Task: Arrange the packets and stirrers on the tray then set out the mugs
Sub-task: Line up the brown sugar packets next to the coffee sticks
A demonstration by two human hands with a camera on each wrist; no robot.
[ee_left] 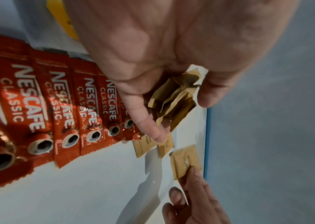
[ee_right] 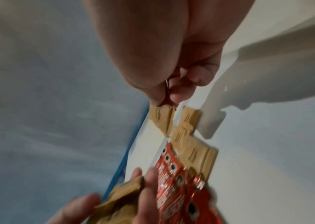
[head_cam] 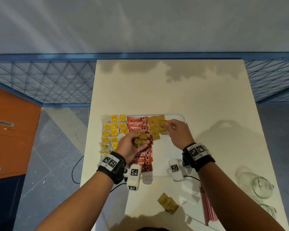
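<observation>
Looking down from the head view, the left hand [head_cam: 131, 146] hovers palm-up over the white plastic tray [head_cam: 178, 116], its grip curled round a crumpled bunch of brown paper sugar packets [head_cam: 140, 139]. At 2 o'clock from it, the right hand [head_cam: 176, 130] reaches forward with thumb and forefinger pinching a single brown sugar packet [head_cam: 163, 125] at the far right of the laid brown packets [head_cam: 154, 129]. On the tray, yellow-tagged tea bags [head_cam: 113, 129] fill the 9 o'clock side, and red Nescafé coffee sachets [head_cam: 138, 124] run in a column down the middle. On the white surface [head_cam: 173, 89] near 5 o'clock lie two loose brown packets [head_cam: 168, 203], a bundle of thin red stirrers [head_cam: 207, 207] and clear glass mugs [head_cam: 261, 186].

From the left wrist, the left hand [ee_left: 171, 45] shows fingers [ee_left: 145, 115] and thumb closed around the bunch [ee_left: 173, 97], just above the red sachets [ee_left: 60, 109]. The right hand [ee_left: 193, 203] enters at 6 o'clock, holding the single packet [ee_left: 186, 160] by its corner.

From the right wrist, the right hand [ee_right: 168, 53] pinches the top edge of the single packet [ee_right: 162, 118], which hangs beside the laid brown row [ee_right: 189, 136]. The left hand [ee_right: 129, 201] with its bunch [ee_right: 122, 198] sits at 7 o'clock over the red sachets [ee_right: 175, 189].
</observation>
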